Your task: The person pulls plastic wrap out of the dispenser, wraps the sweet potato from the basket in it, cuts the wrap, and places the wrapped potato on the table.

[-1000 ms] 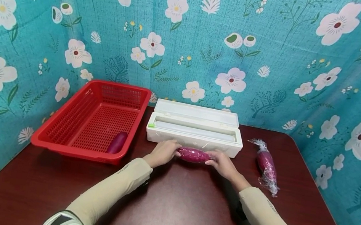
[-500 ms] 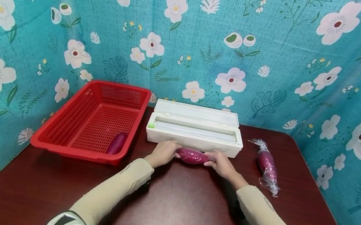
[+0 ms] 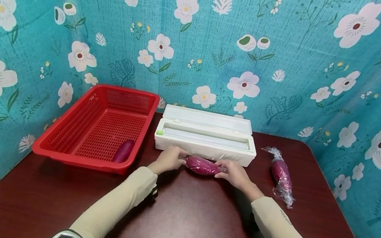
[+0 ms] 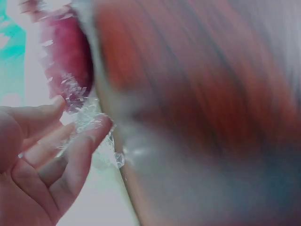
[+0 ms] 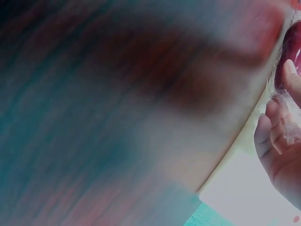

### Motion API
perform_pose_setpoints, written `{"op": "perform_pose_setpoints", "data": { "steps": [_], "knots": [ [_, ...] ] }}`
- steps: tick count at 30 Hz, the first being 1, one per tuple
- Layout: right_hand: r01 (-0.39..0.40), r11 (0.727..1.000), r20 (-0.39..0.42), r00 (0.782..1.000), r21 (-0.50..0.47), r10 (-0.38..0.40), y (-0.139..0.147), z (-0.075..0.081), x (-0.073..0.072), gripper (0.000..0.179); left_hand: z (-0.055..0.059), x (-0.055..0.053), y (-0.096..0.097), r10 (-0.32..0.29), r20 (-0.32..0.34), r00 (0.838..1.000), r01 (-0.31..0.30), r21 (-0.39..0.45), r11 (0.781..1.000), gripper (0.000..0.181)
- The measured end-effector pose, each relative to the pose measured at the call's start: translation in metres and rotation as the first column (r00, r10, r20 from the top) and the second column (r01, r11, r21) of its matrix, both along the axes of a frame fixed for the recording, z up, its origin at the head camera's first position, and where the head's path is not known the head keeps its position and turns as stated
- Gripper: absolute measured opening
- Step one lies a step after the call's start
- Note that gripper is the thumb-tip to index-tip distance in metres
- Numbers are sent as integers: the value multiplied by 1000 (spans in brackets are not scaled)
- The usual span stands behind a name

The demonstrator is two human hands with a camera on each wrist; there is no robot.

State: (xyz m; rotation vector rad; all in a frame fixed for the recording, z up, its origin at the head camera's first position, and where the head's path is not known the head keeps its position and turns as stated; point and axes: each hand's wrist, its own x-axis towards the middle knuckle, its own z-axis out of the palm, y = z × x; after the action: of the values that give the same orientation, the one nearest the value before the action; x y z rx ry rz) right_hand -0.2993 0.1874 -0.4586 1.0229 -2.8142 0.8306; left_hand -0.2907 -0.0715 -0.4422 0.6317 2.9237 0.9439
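A purple sweet potato wrapped in cling film lies crosswise between my hands, in front of the white cling film box. My left hand holds the gathered film at its left end. In the left wrist view that crinkled cling film bunches between the thumb and fingers of my left hand. At the other end, my right hand holds the film, its thumb against the sweet potato. The right wrist view shows my right hand only partly, at the frame's edge, by the wrapped sweet potato.
The white cling film box stands behind with its lid up and a roll inside. To the left, a red basket contains an unwrapped sweet potato. Another wrapped sweet potato lies at the right. A floral curtain hangs behind.
My left hand has shifted slightly left, away from the sweet potato's body onto the film at its end. More of the sweet potato shows between the hands. The right hand has barely moved.
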Motion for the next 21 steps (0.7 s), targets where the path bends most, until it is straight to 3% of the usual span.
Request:
{"op": "perform_pose_setpoints", "data": {
  "steps": [3,7,12,15,17,19,21],
  "knots": [
    [11,1000,-12,1000,2,-11,0,0,0,28,0,4,-5,76,162,984,-109,203,973,28],
    [10,1000,-27,1000,-6,-10,1,-2,-1,29,3,12,-12,124,229,966,-200,346,917,24],
    [7,1000,-37,999,-3,-7,2,-2,-1,28,10,20,-19,235,132,963,-267,347,899,18],
    [-1,1000,-45,999,3,1,3,0,-1,29,12,23,-22,362,52,931,-356,351,866,16],
    [-12,1000,-45,999,16,12,4,2,0,32,10,23,-23,444,15,896,-413,397,819,20],
    [-17,999,-43,999,42,19,4,5,1,36,4,19,-26,520,30,853,-477,446,757,30],
    [-28,996,-52,998,86,32,5,9,2,44,-18,2,-30,577,49,816,-511,530,677,39]
  ]
}}
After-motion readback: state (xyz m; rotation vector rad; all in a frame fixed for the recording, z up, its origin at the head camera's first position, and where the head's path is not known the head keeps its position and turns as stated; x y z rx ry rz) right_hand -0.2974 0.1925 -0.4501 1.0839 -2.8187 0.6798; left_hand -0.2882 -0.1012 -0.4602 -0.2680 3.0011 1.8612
